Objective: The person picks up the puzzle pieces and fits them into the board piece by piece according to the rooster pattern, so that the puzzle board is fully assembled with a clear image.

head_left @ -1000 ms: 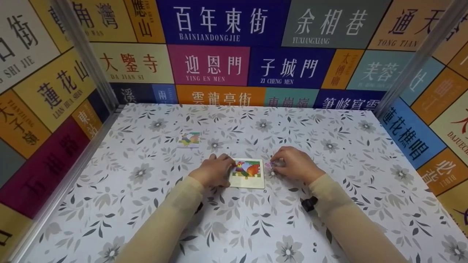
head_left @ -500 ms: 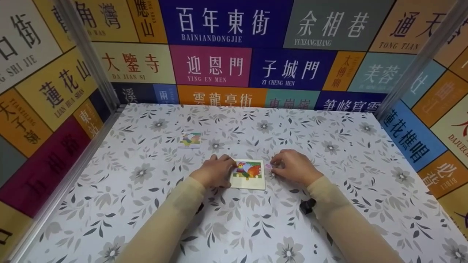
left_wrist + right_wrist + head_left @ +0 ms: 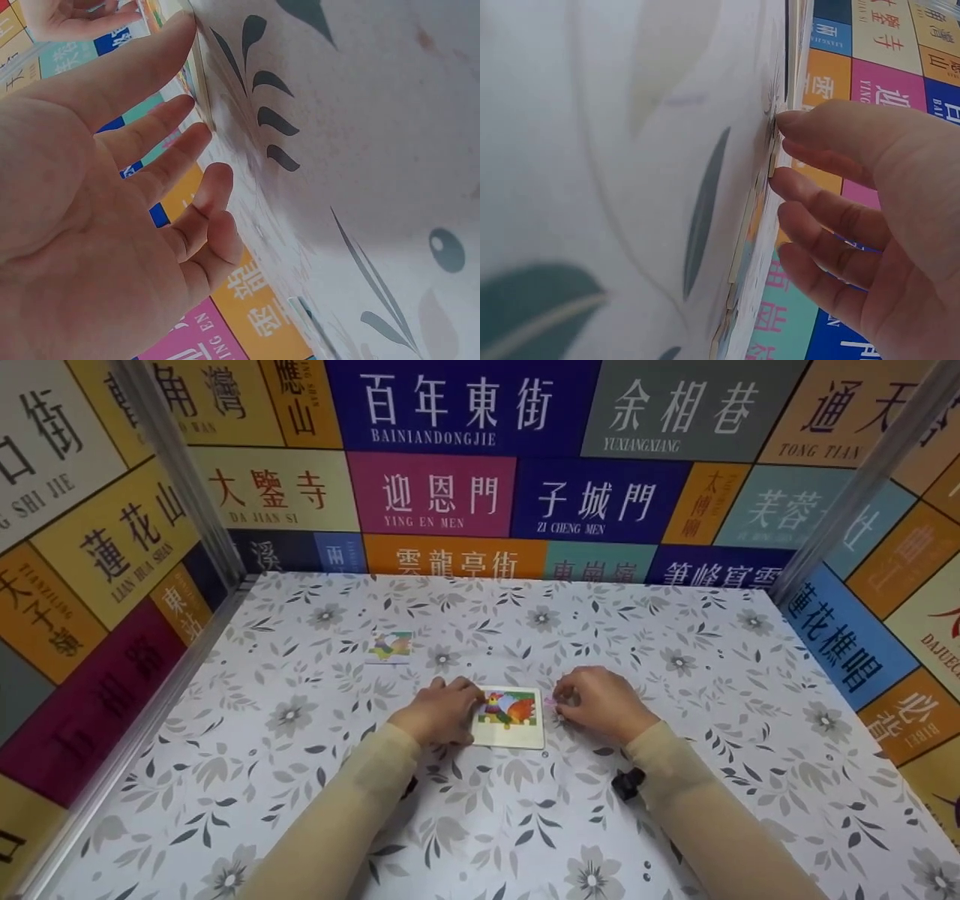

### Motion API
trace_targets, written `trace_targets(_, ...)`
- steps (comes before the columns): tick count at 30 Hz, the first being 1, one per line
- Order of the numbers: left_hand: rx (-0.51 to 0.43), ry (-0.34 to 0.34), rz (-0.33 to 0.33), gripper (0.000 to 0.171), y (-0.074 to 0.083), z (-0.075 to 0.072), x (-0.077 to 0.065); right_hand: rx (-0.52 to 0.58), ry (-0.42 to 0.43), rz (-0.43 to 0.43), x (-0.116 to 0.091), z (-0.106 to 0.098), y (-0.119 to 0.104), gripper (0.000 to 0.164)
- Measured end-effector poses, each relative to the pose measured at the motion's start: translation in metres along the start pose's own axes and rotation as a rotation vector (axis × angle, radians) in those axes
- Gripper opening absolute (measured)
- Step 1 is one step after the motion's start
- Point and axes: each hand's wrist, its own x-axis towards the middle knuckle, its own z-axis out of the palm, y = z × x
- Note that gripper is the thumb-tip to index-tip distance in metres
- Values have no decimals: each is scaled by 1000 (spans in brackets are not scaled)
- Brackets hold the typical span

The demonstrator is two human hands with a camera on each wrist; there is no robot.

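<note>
A small pale puzzle tray (image 3: 508, 739) lies on the table, its upper part filled with a colourful bird picture and its lower strip bare. At its left edge my left hand (image 3: 439, 711) holds it between thumb and fingers; in the left wrist view the thumb (image 3: 161, 56) touches the tray's edge. Just right of the tray, my right hand (image 3: 606, 705) pinches a small pinkish puzzle piece (image 3: 550, 703) by the table surface. In the right wrist view, the thin edge of that piece (image 3: 772, 159) shows between thumb and fingers. The piece's face is mostly hidden.
A card with a matching bird picture (image 3: 390, 647) lies at the back left of the flower-patterned tabletop (image 3: 300, 810). More thin, flat pieces (image 3: 741, 244) lie beyond the right hand in its wrist view. Lettered panels (image 3: 435, 495) wall the table's back and sides.
The right hand has shifted very slightly, and its fingers now cover more of the pinkish piece. The left hand and the tray stay in place.
</note>
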Motion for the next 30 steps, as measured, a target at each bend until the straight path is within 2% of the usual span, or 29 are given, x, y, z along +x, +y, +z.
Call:
trace_targets(7, 16, -1, 7, 63, -2, 3, -2, -1, 63, -37, -8, 2, -5, 10)
trace_targets(13, -6, -12, -20, 64, -1, 6, 0, 4, 58, -72, -11, 1, -7, 8)
trace_targets(24, -24, -21, -50, 64, 1, 1, 2, 18, 43, -105, -13, 0, -15, 9)
trace_targets(30, -15, -17, -24, 65, 1, -2, 2, 7, 56, -169, -14, -2, -21, 10)
